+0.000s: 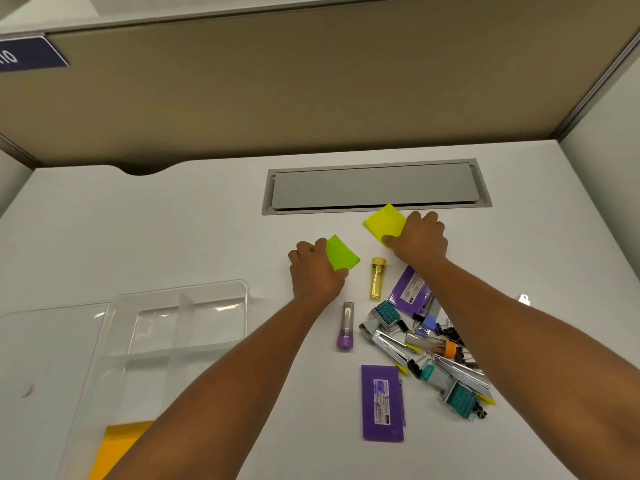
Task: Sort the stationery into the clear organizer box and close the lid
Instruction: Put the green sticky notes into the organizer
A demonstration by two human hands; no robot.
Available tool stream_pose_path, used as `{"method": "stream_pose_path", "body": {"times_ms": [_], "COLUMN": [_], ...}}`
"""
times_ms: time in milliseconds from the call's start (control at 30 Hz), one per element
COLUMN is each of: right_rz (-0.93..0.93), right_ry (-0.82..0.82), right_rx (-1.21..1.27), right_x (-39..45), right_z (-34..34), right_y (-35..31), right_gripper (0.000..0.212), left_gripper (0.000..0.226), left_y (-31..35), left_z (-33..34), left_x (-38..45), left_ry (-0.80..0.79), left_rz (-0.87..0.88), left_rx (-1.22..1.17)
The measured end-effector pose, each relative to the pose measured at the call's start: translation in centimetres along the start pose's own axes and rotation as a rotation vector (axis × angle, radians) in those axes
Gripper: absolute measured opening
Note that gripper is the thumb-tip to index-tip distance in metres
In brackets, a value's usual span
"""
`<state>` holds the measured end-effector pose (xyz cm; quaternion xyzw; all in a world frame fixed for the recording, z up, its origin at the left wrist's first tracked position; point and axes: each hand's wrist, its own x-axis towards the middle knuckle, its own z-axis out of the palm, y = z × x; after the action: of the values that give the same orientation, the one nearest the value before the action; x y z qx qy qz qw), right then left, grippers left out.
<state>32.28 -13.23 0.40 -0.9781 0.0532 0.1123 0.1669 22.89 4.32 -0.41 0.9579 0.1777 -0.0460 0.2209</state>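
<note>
**Two pads in hand, box waiting**

My left hand (313, 271) pinches the green pad (341, 252), thumb under its near edge and fingers over the far side. My right hand (420, 239) grips the yellow pad (386, 221) the same way, just in front of the grey desk hatch (375, 187). Both pads look lifted or tilting off the desk, though I cannot tell whether they are fully clear of it.

The clear box (180, 327) sits open, well to the left of the hatch and nearer to me, its lid (45, 341) folded out further left. Something orange (117, 448) already lies in its near compartment; the far ones look bare.

The risks, as I judge them: sticky pads can fan open or slip from a shallow pinch. Crossing my right arm leftward could sweep the yellow tube (376, 278), the purple tube (345, 327) or the clip pile (433, 355) off their spots. A pad dropped across a divider would stop the lid shutting.
</note>
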Motion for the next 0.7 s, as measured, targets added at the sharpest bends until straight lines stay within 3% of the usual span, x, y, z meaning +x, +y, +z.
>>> {"method": "stream_pose_path", "body": {"times_ms": [100,200,267,500,700], "right_rz": [-0.008,-0.043,-0.030,-0.047,-0.109], "right_ry": [0.026,0.102,0.148,0.311,0.257], "right_rx": [0.092,0.239,0.363,0.718,0.911], "right_x": [-0.4,-1.2,-2.0,-7.0,-11.5], "right_z": [-0.2,-0.6,-0.9,-2.0,-2.3], "right_y": [0.3,0.6,0.8,1.4,0.8], "right_gripper": [0.057,0.024,0.016,0.016,0.017], "left_gripper": [0.064,0.037,0.026,0.018,0.020], "left_y": [0.1,0.2,0.3,0.2,-0.4], "left_z": [-0.2,-0.6,-1.0,-2.4,-3.6], "left_x": [-0.3,-0.9,-1.4,-3.8,-6.8], "left_ry": [0.014,0.053,0.062,0.103,0.067], "left_rz": [-0.034,-0.064,-0.091,-0.080,-0.023], "left_rx": [-0.061,-0.166,-0.247,-0.440,-0.581]}}
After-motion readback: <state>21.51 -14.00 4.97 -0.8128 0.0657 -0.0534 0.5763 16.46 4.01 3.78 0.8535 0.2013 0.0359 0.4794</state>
